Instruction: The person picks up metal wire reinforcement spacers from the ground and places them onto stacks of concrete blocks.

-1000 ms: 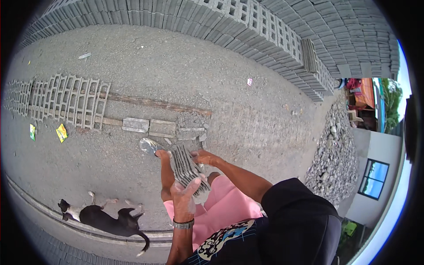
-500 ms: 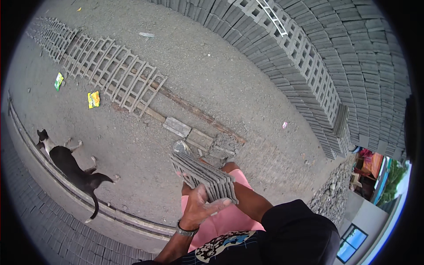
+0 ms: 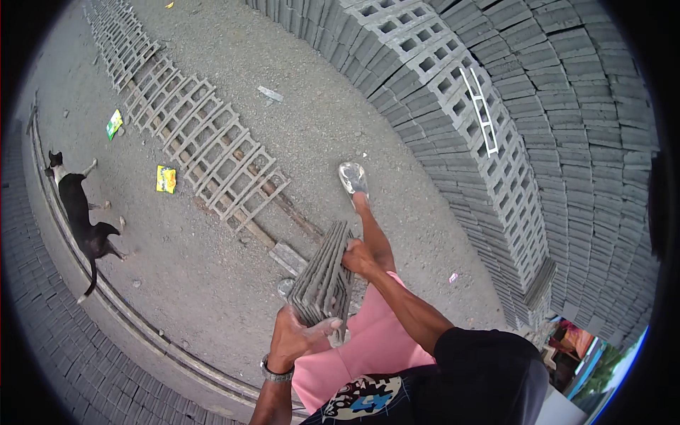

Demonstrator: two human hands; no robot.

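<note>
Stack (image 3: pixel 320 278) of thin grey slabs has swung round just past the ground row's near end, left hand (image 3: pixel 296 338) and right hand (image 3: pixel 359 258) both clamped on it. One foot (image 3: pixel 352 178) now shows right of that ground row (image 3: pixel 212 137), so the load appears to be moving with a step.

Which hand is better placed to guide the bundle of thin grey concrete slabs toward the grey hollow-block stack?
Probably the right hand: it grips the side of the bundle nearer the stack, while the left hand holds the near end.
</note>
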